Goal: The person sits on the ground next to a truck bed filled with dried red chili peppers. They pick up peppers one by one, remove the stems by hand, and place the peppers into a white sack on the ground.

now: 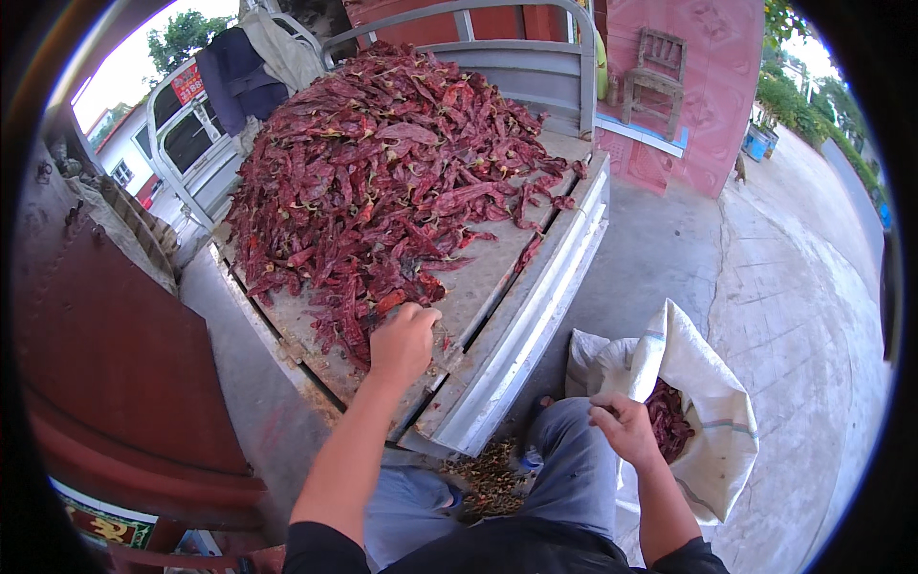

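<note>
A large heap of dried red chilli peppers [358, 179] covers much of a flat cargo bed [477, 280]. At the heap's near edge is my left hand [405, 341], its fingers curled down among the chillies; its grip is hidden behind the knuckles. Over my right thigh, beside the mouth of a white woven sack [724, 459], hangs my right hand [622, 427] with fingers bent inward. Nothing shows plainly between its fingertips. Inside the open sack lie more dried chillies [668, 420].
Lowered metal side panels [531, 359] edge the bed, with gaps along them. Scattered stems and scraps [491, 477] cover the floor between my feet. A dark red metal panel [122, 344] stands at left. A small wooden chair [654, 79] is by the pink wall.
</note>
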`<action>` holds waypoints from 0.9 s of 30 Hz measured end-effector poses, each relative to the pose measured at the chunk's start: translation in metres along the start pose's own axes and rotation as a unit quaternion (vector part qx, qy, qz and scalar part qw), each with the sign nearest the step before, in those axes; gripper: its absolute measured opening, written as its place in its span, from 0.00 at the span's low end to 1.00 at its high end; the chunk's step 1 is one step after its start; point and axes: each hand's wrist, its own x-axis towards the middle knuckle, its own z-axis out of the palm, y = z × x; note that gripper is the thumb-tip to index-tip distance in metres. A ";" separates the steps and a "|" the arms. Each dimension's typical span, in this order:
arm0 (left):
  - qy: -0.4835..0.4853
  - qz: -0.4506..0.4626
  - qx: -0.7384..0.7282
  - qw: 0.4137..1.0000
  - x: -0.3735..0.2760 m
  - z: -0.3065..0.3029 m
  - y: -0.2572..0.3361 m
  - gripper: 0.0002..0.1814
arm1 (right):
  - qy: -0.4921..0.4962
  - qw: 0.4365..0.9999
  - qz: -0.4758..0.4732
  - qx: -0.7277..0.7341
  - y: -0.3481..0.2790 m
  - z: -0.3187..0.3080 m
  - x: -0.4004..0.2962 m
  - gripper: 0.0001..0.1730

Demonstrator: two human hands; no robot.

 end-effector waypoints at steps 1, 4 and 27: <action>0.040 0.003 -0.044 0.998 -0.009 -0.006 0.005 0.13 | -0.011 1.000 -0.026 -0.001 -0.007 0.011 0.005 0.13; 0.034 0.012 -0.199 0.979 -0.036 -0.029 0.037 0.15 | -0.028 0.993 -0.112 0.003 -0.043 0.044 0.016 0.14; -0.126 0.089 -0.148 0.977 -0.188 -0.056 0.075 0.10 | -0.338 0.859 -0.351 -0.155 -0.099 0.119 -0.001 0.10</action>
